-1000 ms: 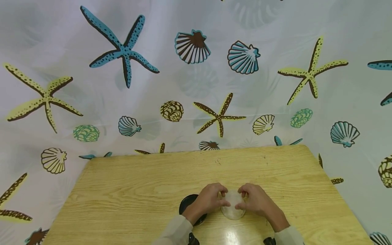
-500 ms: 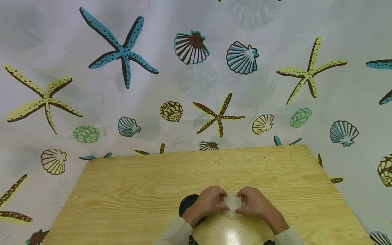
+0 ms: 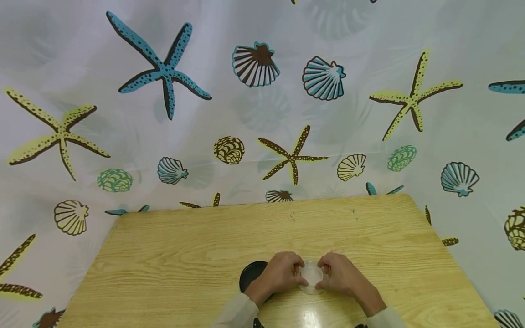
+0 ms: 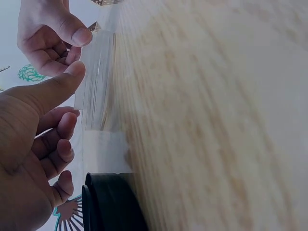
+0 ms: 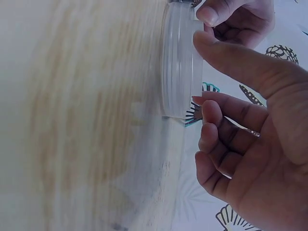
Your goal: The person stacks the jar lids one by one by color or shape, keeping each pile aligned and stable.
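Note:
A shallow, round clear plastic container (image 5: pixel 179 62) lies on the wooden table between both hands, its clear lid (image 3: pixel 311 274) on top. My left hand (image 3: pixel 283 272) holds the left side of the lid's rim with thumb and index finger. From the opposite side my right hand (image 3: pixel 338 273) holds the rim the same way. The other fingers of both hands are loosely curled beside the rim. Whether the lid sits fully flush cannot be seen. Just left of the container, a low, round black dish-like thing (image 4: pixel 113 202) is partly covered by my left hand and forearm in the head view.
The light wooden table (image 3: pixel 184 255) extends to both sides and behind the hands. A white curtain (image 3: pixel 262 109) printed with shells and starfish hangs behind the table's far edge.
Both hands have come slightly down and closer together, bringing the lid onto the container. The black round thing has stayed in place.

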